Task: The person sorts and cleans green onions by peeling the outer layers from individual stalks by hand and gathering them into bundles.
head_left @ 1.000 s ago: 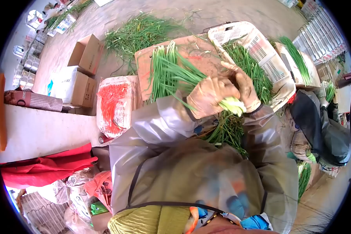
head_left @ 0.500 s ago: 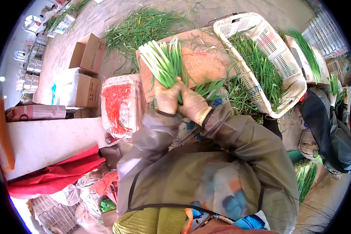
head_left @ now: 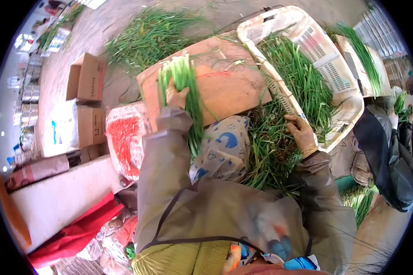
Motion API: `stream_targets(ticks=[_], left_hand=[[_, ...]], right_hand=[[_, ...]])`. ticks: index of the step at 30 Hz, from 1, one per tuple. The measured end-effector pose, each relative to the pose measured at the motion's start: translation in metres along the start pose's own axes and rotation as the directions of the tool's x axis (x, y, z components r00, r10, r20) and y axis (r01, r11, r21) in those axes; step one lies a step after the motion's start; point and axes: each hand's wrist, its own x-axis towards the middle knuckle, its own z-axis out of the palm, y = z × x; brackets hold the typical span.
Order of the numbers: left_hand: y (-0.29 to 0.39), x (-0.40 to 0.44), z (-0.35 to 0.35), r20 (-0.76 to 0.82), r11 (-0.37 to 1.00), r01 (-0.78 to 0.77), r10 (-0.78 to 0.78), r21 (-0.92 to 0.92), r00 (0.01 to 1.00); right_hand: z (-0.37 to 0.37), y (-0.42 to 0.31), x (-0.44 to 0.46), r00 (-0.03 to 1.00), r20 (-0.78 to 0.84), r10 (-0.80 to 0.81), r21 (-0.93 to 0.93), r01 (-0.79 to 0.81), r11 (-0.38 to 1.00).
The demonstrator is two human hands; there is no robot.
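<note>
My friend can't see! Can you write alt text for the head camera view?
The left hand touches long, pale-ended green stalks on a flat brown board. The right hand is beside a white plastic crate of green leaves.

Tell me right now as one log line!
Left hand: on green stalks; stalks: partly on board; right hand: beside white crate; crate: holds greens

We note our left hand [head_left: 176,96] on green stalks [head_left: 182,69] atop the board [head_left: 227,89]; right hand [head_left: 303,136] beside the white crate [head_left: 329,68].
</note>
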Motion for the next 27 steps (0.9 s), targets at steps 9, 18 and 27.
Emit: stream_targets(ticks=[9, 18, 27], left_hand=[[0.015, -0.023, -0.003, -0.156, 0.895, -0.142, 0.226, 0.422, 0.961], [0.024, -0.029, 0.006, -0.100, 0.870, -0.024, 0.084, 0.492, 0.991], [0.025, -0.028, 0.005, -0.085, 0.880, -0.035, 0.085, 0.473, 0.993]], right_hand=[[-0.102, 0.063, 0.163, 0.974, -0.171, 0.149, -0.007, -0.152, 0.988], [-0.030, 0.103, 0.283, 0.912, -0.064, 0.404, -0.720, -0.323, 0.615], [-0.031, 0.173, 0.307, 0.891, -0.056, 0.450, -0.641, -0.378, 0.668]])
